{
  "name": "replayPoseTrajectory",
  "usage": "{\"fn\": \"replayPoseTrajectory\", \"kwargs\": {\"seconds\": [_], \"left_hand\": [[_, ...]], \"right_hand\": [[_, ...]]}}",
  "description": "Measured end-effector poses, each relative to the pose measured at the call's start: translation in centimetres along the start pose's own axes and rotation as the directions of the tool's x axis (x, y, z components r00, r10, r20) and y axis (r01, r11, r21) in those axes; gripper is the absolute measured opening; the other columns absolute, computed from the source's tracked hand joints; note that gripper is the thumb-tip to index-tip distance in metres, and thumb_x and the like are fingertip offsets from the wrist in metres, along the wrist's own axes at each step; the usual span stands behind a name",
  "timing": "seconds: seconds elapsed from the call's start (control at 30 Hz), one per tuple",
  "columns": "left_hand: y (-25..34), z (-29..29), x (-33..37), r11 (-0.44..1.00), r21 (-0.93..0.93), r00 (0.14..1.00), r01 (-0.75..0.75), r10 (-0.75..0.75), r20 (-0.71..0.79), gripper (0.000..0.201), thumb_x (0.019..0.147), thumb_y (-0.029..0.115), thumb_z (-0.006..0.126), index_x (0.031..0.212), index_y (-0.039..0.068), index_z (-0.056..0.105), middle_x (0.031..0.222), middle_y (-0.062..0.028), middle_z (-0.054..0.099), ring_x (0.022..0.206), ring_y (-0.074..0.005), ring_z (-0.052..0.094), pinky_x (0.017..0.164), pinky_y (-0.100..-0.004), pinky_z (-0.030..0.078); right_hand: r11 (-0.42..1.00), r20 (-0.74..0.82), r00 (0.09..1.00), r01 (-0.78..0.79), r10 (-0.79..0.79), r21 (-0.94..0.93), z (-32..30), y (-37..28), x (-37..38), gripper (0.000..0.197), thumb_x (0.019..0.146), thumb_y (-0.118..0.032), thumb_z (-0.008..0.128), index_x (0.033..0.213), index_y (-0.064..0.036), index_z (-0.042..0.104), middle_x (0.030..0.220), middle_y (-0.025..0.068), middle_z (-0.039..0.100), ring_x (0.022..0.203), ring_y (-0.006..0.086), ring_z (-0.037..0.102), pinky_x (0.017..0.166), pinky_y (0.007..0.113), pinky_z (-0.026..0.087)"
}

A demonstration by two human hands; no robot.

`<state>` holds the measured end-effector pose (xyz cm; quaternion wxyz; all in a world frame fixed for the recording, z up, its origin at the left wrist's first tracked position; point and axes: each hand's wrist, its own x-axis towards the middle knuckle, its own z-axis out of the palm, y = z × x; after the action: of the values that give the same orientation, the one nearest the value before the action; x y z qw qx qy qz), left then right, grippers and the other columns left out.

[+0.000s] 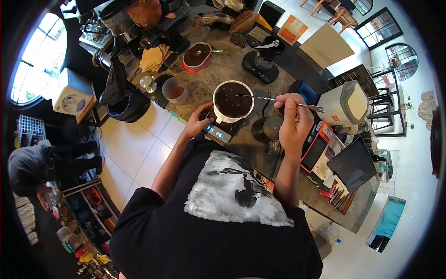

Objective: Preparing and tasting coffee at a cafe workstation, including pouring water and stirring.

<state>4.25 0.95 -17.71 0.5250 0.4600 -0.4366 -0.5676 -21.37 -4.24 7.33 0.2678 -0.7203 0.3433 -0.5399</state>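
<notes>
A white coffee dripper (218, 117) full of dark, wet coffee stands in front of me, with a few bubbles on its surface. Beneath it is a mostly hidden dark server, on a digital scale (217, 134) with a lit display. My left hand (199, 122) is curled against the server's left side, just under the dripper's rim. Between the fingers of my right hand (293, 118) is a twisted-shaft bar spoon (264, 98). Its fork end points right, and its other end reaches over the coffee; whether that tip touches the coffee I cannot tell.
Left of the dripper stands a plastic cup (175, 90) with brown liquid. Farther back are an oval dish (197, 56) of grounds with a spoon and another scale (260, 68) bearing a dark vessel. A metal pitcher (267, 129) sits near my right wrist. A person (35, 167) bends at far left.
</notes>
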Motion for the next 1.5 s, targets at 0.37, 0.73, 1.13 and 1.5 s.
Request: {"fn": "replayPoseTrajectory", "kwargs": {"seconds": [0.37,0.73,1.13,1.5], "left_hand": [[0.1,0.3,0.0,1.0,0.007,0.999,-0.001,0.002,-0.036,0.063,0.079,0.003,0.065,0.138,0.002,0.043,0.127,-0.0105,0.056,0.118,-0.0196,0.053,0.103,-0.0339,0.041],[-0.3,0.2,0.1,1.0,0.02,0.999,-0.005,0.006,-0.049,0.063,0.079,0.002,0.064,0.139,0.004,0.043,0.125,-0.0094,0.056,0.116,-0.0193,0.054,0.1,-0.0334,0.042],[-0.3,0.1,0.2,1.0,0.027,0.999,-0.01,0.011,-0.034,0.063,0.079,0.002,0.063,0.138,0.003,0.042,0.124,-0.0108,0.056,0.113,-0.0209,0.056,0.097,-0.034,0.044],[1.0,0.7,0.1,0.999,0.03,0.999,0.022,-0.021,-0.045,0.059,0.081,0.0,0.062,0.137,0.002,0.043,0.124,-0.0106,0.057,0.113,-0.0192,0.055,0.099,-0.0325,0.043]], "right_hand": [[0.988,-0.017,0.999,-0.024,0.027,0.154,0.2,1.0,1.8,0.021,0.1,-0.01,0.048,0.091,0.0032,0.061,0.086,0.0075,0.063,0.074,0.0118,0.059,0.064,0.022,0.042],[0.968,0.051,0.996,-0.078,0.068,0.24,1.3,2.4,2.2,0.025,0.103,-0.016,0.045,0.095,0.0024,0.061,0.089,0.0068,0.063,0.08,0.0127,0.06,0.074,0.025,0.045],[0.969,0.094,0.987,-0.145,0.128,0.202,1.1,3.9,1.8,0.025,0.103,-0.015,0.045,0.095,0.0021,0.061,0.089,0.0061,0.062,0.08,0.0112,0.059,0.074,0.023,0.044],[0.981,0.1,0.985,-0.152,0.14,0.119,0.3,3.8,1.2,0.022,0.101,-0.011,0.047,0.09,0.0022,0.061,0.083,0.0062,0.061,0.075,0.0118,0.057,0.069,0.024,0.043]]}}
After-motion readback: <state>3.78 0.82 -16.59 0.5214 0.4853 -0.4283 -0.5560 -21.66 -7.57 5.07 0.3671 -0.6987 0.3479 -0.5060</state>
